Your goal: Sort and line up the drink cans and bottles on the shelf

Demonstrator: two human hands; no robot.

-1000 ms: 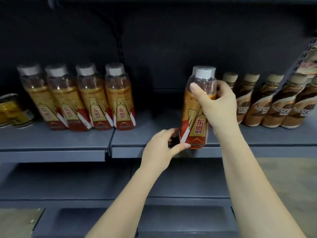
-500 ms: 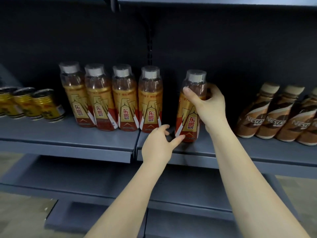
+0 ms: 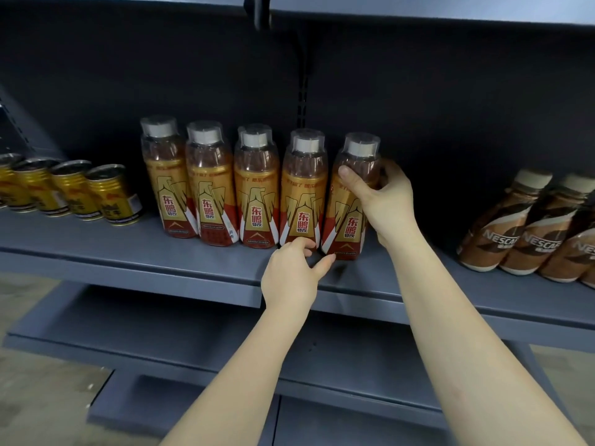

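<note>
Several orange-and-red energy drink bottles [image 3: 254,191] with grey caps stand in a row on the grey shelf [image 3: 128,252]. My right hand [image 3: 383,194] grips the upper part of the rightmost bottle [image 3: 349,220], which stands on the shelf right beside the row. My left hand [image 3: 294,272] is at the base of that bottle, thumb against its lower left edge and fingertips touching the neighbouring bottle [image 3: 301,201]. Gold cans [image 3: 111,194] line the shelf at the left. Brown coffee bottles [image 3: 502,226] lean at the right.
Bare shelf lies between the held bottle and the coffee bottles. A dark back panel with a slotted upright [image 3: 302,91] runs behind the row. Another shelf [image 3: 418,11] hangs overhead and lower shelves [image 3: 161,336] sit below.
The held bottle has moved left along the shelf, closing the gap to the row, and now stands against the fourth bottle. Both hands moved with it. The camera view has shifted.
</note>
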